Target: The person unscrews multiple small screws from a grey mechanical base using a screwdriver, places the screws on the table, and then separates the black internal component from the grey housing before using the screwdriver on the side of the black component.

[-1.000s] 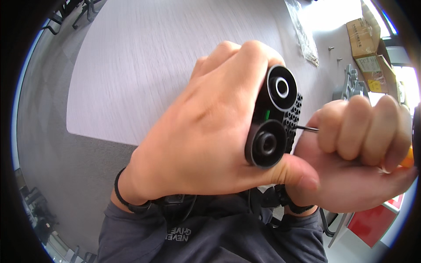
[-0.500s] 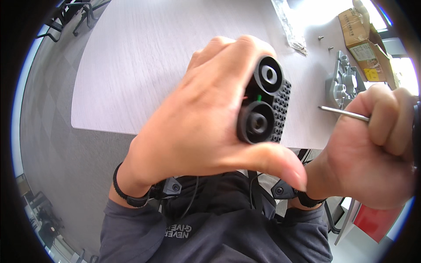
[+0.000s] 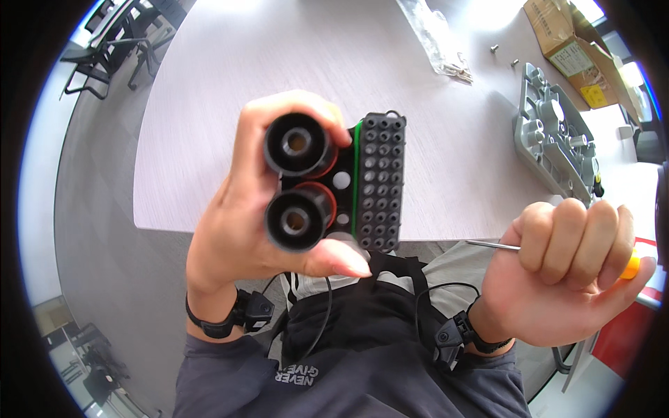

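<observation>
A black multi-pole connector (image 3: 343,188) is in the grip of my left hand (image 3: 233,233), raised above the table's near edge. Its two large round sockets and a block of small round holes face up, and a green strip and reddish rings show between them. The fingers wrap around its far left side and the thumb lies along the near side. My right hand (image 3: 561,275) is closed in a fist around a screwdriver (image 3: 493,245). The metal shaft points left, toward the connector but apart from it. A bit of yellow-orange handle shows by the little finger; the rest is hidden.
A grey molded housing (image 3: 557,167) stands at the right side of the pale table (image 3: 209,139). Beyond it is an open cardboard box (image 3: 568,52). A clear bag (image 3: 425,31) with small metal parts and two loose screws (image 3: 494,49) lie farther back. Office chairs (image 3: 115,42) stand far left.
My left hand has moved left and turned the connector, so its holed block shows fully. My right hand has moved down and left with the screwdriver. The view has shifted slightly.
</observation>
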Demonstrator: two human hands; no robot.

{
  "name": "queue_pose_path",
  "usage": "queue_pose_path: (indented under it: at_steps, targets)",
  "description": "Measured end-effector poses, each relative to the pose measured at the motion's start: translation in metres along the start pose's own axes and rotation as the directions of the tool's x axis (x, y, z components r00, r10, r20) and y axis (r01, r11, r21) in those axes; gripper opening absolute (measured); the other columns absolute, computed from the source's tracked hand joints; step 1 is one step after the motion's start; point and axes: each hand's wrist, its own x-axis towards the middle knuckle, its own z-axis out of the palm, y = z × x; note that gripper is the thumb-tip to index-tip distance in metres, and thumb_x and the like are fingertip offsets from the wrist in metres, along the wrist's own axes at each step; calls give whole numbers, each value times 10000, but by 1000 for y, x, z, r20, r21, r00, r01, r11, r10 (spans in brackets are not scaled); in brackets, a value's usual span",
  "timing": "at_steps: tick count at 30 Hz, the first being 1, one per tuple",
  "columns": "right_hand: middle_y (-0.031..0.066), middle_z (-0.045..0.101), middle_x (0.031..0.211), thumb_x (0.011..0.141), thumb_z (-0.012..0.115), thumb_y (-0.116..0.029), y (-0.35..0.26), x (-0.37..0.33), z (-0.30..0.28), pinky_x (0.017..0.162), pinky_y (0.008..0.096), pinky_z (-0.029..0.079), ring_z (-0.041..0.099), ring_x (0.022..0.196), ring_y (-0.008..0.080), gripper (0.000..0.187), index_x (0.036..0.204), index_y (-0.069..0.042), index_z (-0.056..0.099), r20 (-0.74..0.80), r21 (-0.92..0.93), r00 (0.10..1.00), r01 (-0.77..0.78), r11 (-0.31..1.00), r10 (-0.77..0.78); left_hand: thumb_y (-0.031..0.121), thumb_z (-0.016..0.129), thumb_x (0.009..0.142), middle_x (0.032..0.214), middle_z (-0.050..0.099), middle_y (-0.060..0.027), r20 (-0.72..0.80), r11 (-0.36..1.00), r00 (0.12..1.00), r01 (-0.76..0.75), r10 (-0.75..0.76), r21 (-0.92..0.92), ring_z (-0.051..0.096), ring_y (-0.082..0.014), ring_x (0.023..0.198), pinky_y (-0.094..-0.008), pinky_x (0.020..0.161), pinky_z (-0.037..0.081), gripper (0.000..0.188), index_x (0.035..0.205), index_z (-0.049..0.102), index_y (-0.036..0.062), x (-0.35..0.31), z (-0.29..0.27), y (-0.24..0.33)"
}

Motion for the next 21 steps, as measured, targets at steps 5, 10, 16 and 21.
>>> queue_pose_path:
  at_steps: [5, 10, 16, 21]
  targets:
    - [-20, 347, 573, 985, 384, -324, 10, -6, -8, 415, 254, 238, 270, 444, 92, 336, 698, -149, 373, 25, 113, 999, -42, 993, 40, 166, 785, 597, 1039, 493, -145, -45, 997, 996, -77, 76, -26, 503, -258, 1035, -381, 912, 433, 717, 1157, 362, 18, 1, -2, -1]
    - [-14, 367, 608, 986, 321, -247, 20, -10, -13, 448, 268, 265, 293, 487, 106, 293, 716, -140, 368, -5, 267, 999, -44, 963, 47, 84, 527, 635, 992, 489, -157, -280, 978, 945, 125, -169, -168, 466, -276, 1090, -402, 958, 395, 514, 1120, 387, -12, 3, 2, 22]
    - [-8, 338, 584, 972, 331, -216, 15, -13, -3, 411, 263, 229, 249, 450, 103, 253, 735, -129, 350, -29, 273, 995, -81, 958, 92, 274, 549, 644, 1063, 496, -208, -327, 742, 898, 0, -296, -670, 462, -305, 1086, -387, 952, 401, 582, 1126, 410, -21, -5, -8, 21]
    - [21, 398, 550, 988, 364, -310, 12, -24, 4, 348, 249, 242, 253, 362, 100, 316, 757, -94, 365, -20, 161, 989, -143, 977, 148, 498, 539, 790, 996, 564, -175, -287, 407, 818, -71, -499, -911, 423, -318, 1079, -483, 1040, 305, 570, 1020, 614, -17, -17, -7, 20]
